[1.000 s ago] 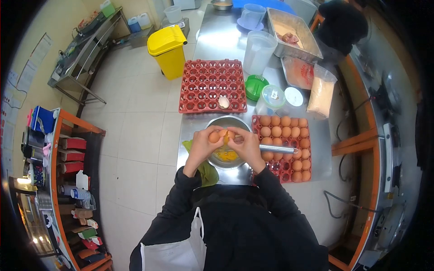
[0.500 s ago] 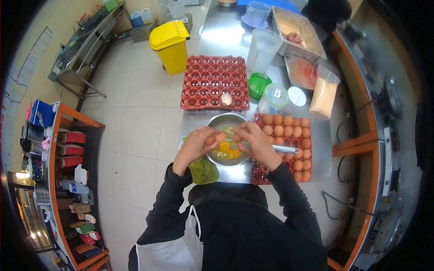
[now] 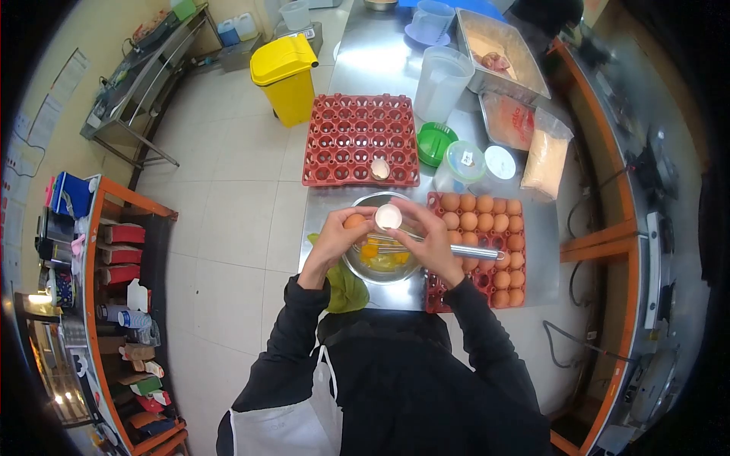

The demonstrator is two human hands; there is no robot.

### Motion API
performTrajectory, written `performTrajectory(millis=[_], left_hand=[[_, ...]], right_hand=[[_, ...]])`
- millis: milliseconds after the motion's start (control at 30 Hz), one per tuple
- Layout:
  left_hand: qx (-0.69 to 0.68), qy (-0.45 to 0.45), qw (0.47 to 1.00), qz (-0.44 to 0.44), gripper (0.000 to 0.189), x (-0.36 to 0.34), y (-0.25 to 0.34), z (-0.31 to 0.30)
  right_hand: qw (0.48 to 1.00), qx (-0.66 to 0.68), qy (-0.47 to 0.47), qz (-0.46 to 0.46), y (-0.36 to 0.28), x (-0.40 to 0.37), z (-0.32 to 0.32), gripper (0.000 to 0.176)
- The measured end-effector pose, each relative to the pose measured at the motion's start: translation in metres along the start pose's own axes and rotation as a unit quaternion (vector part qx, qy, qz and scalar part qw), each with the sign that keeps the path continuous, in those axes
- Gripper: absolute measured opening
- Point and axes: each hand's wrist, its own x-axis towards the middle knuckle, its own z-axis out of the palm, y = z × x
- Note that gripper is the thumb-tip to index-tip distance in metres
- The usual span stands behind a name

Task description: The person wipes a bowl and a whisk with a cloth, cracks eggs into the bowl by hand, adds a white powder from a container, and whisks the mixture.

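Note:
Over a steel bowl point(image 3: 352, 267), my left hand point(image 3: 334, 242) pinches a brown eggshell half point(image 3: 354, 221). My right hand point(image 3: 430, 239) grips another eggshell half point(image 3: 388, 217), its white hollow side facing up toward me. Beneath my hands the bowl holds cracked eggs with yellow yolks point(image 3: 370, 250) and clear whites. A whisk point(image 3: 477, 251) lies across the bowl, its wires inside and its handle resting over the egg tray to the right. That red tray point(image 3: 445, 292) carries several rows of whole brown eggs point(image 3: 484, 220), with vacant cups at its near left.
Beyond the bowl, a red egg tray stack point(image 3: 361, 121) bears one eggshell point(image 3: 380, 169). A green cloth point(image 3: 346, 289) lies left of the bowl. Lidded tubs point(image 3: 465, 159), a clear jug point(image 3: 443, 80), a crumb bag point(image 3: 544, 159) and a metal pan point(image 3: 532, 90) stand farther back.
Both shell halves have come up and back from over the bowl. The right half has been turned so its white inside shows. Yolk lies in the bowl below.

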Motion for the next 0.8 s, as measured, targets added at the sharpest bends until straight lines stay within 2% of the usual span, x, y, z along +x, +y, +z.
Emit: performTrajectory(millis=[100,200,300,367,467,567,667,700,800], left_hand=[[-0.026,-0.015,1.0,0.002,0.031,0.003,-0.003,0.001],[-0.011,-0.035,0.999,-0.005,0.036,0.004,-0.004,-0.003],[-0.114,0.019,0.993,0.003,0.043,0.002,0.003,-0.001],[-0.098,0.069,0.992,0.031,0.047,-0.003,0.01,-0.004],[-0.07,0.115,0.99,0.049,0.045,-0.014,0.015,-0.008],[-0.042,0.13,0.99,0.044,0.041,-0.026,0.009,-0.014],[-0.066,0.137,0.988,0.029,0.037,-0.035,-0.006,-0.017],[-0.077,0.137,0.987,0.023,0.037,-0.037,-0.006,-0.017],[-0.102,0.141,0.984,0.022,0.039,-0.043,-0.006,-0.014]], right_hand=[[0.985,-0.148,-0.04,-0.076,0.012,0.003,-0.009,0.041],[0.996,-0.045,-0.075,0.034,0.011,0.007,-0.012,0.041],[0.995,-0.07,-0.073,0.003,0.028,0.041,-0.015,0.042],[0.987,-0.145,-0.056,-0.051,0.042,0.081,-0.02,0.043],[0.924,-0.363,-0.109,-0.042,0.086,0.131,-0.024,0.046],[0.88,-0.457,-0.127,-0.026,0.108,0.136,-0.016,0.049],[0.872,-0.471,-0.096,-0.094,0.097,0.121,-0.019,0.052],[0.858,-0.477,-0.046,-0.185,0.096,0.114,-0.025,0.055],[0.9,-0.408,0.0,-0.153,0.016,0.077,-0.054,0.046]])
